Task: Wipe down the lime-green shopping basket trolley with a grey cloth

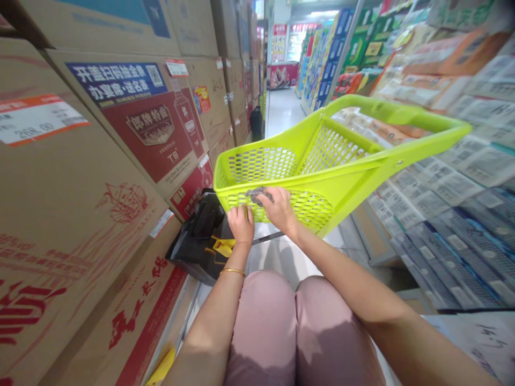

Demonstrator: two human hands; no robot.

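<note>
A lime-green plastic shopping basket with lattice sides and a long loop handle stands tilted in front of my knees. My right hand is closed on a crumpled grey cloth and presses it to the basket's near side, just below the rim. Left of it, my left hand grips the same side near the corner, its fingers bent against the lattice; the fingertips are partly hidden. The basket seems empty where its inside shows.
Stacked cardboard cartons with price tags wall the left side. A black box stands on the floor beside the basket. Packs of paper goods fill the right shelves. Behind the basket the tiled aisle floor runs back.
</note>
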